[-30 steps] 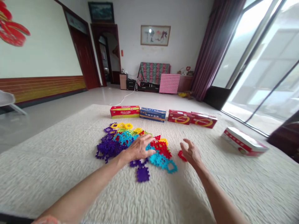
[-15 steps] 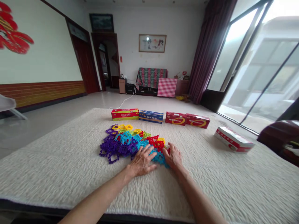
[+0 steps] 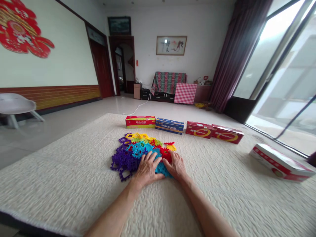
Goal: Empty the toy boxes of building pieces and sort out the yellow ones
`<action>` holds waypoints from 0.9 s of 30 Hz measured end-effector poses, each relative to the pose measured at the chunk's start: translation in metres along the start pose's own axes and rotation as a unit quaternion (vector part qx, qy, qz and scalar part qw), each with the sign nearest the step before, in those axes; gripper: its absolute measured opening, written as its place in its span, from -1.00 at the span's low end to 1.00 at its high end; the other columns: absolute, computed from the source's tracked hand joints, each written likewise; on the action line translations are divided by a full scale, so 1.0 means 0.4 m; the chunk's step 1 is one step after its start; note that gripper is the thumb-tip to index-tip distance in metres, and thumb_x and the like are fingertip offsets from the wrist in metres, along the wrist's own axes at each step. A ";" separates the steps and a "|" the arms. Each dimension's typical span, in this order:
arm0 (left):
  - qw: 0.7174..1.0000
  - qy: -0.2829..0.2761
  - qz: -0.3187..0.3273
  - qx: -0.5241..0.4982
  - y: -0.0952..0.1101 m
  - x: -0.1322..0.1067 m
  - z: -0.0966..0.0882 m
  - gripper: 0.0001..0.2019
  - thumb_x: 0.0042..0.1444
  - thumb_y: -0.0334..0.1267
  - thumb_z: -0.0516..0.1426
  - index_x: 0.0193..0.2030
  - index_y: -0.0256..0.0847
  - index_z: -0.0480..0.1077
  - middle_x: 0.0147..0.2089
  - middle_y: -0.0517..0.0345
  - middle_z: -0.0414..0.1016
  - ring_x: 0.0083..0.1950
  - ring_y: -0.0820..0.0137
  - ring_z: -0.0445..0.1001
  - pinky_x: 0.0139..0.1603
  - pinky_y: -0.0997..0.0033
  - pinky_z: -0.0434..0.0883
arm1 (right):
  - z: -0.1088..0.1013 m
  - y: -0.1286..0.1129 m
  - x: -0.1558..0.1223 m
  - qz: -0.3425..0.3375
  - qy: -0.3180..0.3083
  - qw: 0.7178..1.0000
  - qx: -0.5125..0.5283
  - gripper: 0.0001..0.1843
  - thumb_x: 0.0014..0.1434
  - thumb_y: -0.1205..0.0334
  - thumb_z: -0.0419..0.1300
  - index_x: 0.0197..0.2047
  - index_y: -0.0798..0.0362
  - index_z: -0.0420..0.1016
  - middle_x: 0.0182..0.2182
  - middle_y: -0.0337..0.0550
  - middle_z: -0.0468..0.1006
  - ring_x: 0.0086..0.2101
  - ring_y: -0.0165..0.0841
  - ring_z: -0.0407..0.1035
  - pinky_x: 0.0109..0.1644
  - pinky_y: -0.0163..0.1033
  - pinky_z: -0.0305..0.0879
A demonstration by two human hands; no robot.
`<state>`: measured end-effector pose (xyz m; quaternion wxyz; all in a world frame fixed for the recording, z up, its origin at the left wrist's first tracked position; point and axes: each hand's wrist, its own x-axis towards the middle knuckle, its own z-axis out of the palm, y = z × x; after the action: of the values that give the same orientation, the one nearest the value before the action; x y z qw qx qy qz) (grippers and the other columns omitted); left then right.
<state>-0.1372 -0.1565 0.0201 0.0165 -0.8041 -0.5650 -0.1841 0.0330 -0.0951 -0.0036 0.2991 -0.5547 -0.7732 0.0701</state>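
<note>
A heap of plastic interlocking building pieces lies on a cream quilted cover (image 3: 74, 184). Purple pieces (image 3: 124, 159) make up its left side, light blue pieces (image 3: 138, 148) the middle, red pieces (image 3: 165, 153) the right. Yellow pieces (image 3: 140, 135) and a few green ones show along the far edge. My left hand (image 3: 148, 168) rests open on the near side of the heap, fingers spread over blue and purple pieces. Against the right edge lies my right hand (image 3: 175, 165), open, its thumb and fingers touching red and blue pieces. Some pieces are hidden under both hands.
Beyond the heap stand a red-yellow box (image 3: 140, 122), a blue box (image 3: 169, 125) and two dark red boxes (image 3: 199, 129) in a row. A white-and-red box (image 3: 281, 163) lies at the right. A white chair (image 3: 17, 105) stands on the floor at left.
My right hand has moved left against the heap, pushing the red and blue pieces closer in. The hands are nearer each other. The camera view has turned slightly left.
</note>
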 end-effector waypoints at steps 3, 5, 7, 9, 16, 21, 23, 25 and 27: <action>0.999 0.005 -0.033 0.016 -0.036 -0.001 -0.011 -0.33 -0.01 0.04 0.26 0.25 -0.08 0.29 0.34 -0.02 0.25 0.37 0.00 0.13 0.30 -0.11 0.15 | 0.031 -0.028 0.032 -0.016 -0.002 1.000 0.026 -0.51 0.21 0.03 0.13 0.14 0.08 0.35 0.10 0.06 0.47 0.12 -0.12 0.30 0.15 -0.04 0.18; 0.998 0.013 -0.057 0.025 -0.056 0.000 -0.016 -0.35 -0.02 0.02 0.26 0.23 -0.08 0.31 0.33 -0.01 0.27 0.36 0.00 0.14 0.28 -0.09 0.18 | 0.052 -0.050 0.052 -0.025 -0.007 0.999 0.040 -0.54 0.21 0.03 0.13 0.11 0.09 0.37 0.07 0.08 0.49 0.09 -0.11 0.32 0.14 -0.04 0.19; 0.995 0.021 -0.087 0.032 -0.071 0.001 -0.019 -0.37 -0.03 0.00 0.26 0.20 -0.08 0.34 0.31 0.00 0.30 0.35 0.00 0.16 0.27 -0.07 0.19 | 0.073 -0.076 0.070 -0.037 -0.011 0.998 0.053 -0.56 0.21 0.04 0.14 0.08 0.10 0.39 0.04 0.08 0.51 0.07 -0.12 0.34 0.14 -0.05 0.19; 0.992 0.024 -0.122 0.037 -0.082 0.003 -0.021 -0.39 -0.04 -0.04 0.25 0.20 -0.10 0.35 0.30 0.00 0.31 0.34 0.00 0.16 0.27 -0.05 0.19 | 0.094 -0.104 0.087 -0.048 -0.014 0.997 0.066 -0.58 0.20 0.06 0.15 0.06 0.09 0.41 0.03 0.07 0.52 0.06 -0.12 0.35 0.15 -0.05 0.20; 0.965 0.044 -0.252 0.063 -0.132 0.006 -0.028 -0.35 -0.01 -0.22 0.18 0.28 -0.15 0.25 0.33 -0.04 0.26 0.36 0.00 0.13 0.24 -0.03 0.21 | 0.186 -0.194 0.153 -0.089 -0.024 0.985 0.148 -0.60 0.19 0.11 0.11 0.05 0.12 0.42 0.02 0.12 0.51 0.04 -0.09 0.36 0.13 0.03 0.21; 0.937 0.106 -0.320 0.090 -0.197 -0.006 -0.036 -0.38 0.03 -0.35 0.13 0.29 -0.16 0.22 0.34 -0.13 0.22 0.36 -0.07 0.11 0.20 -0.10 0.25 | 0.255 -0.258 0.204 -0.147 -0.038 0.968 0.201 -0.61 0.22 0.19 0.03 0.09 0.07 0.40 0.07 0.01 0.50 0.07 -0.25 0.36 0.16 -0.12 0.25; 0.927 0.141 -0.336 0.089 -0.223 -0.012 -0.039 -0.40 0.04 -0.37 0.11 0.29 -0.19 0.22 0.33 -0.19 0.21 0.36 -0.11 0.10 0.18 -0.14 0.25 | 0.264 -0.268 0.220 -0.159 -0.026 0.962 0.218 -0.60 0.23 0.19 0.01 0.11 0.02 0.39 0.12 -0.05 0.46 0.11 -0.28 0.33 0.16 -0.16 0.26; 0.918 0.176 -0.343 0.090 -0.239 -0.013 -0.040 -0.43 0.07 -0.35 0.08 0.28 -0.20 0.24 0.32 -0.21 0.21 0.35 -0.12 0.10 0.17 -0.16 0.26 | 0.253 -0.253 0.235 -0.150 0.003 0.962 0.229 -0.61 0.24 0.20 -0.02 0.10 0.01 0.40 0.13 -0.04 0.45 0.11 -0.27 0.33 0.16 -0.14 0.26; 0.916 0.194 -0.338 0.093 -0.241 -0.011 -0.039 -0.47 0.09 -0.33 0.07 0.25 -0.19 0.27 0.32 -0.20 0.23 0.35 -0.11 0.12 0.17 -0.16 0.26 | 0.222 -0.209 0.251 -0.111 0.052 0.968 0.217 -0.60 0.23 0.23 -0.02 0.09 0.04 0.41 0.13 0.03 0.43 0.13 -0.20 0.29 0.21 -0.03 0.19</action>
<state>-0.2312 -0.1293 0.0159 0.1369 -0.5090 -0.8032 -0.2778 -0.1036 -0.0161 -0.0002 0.4586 -0.3899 -0.7795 0.1736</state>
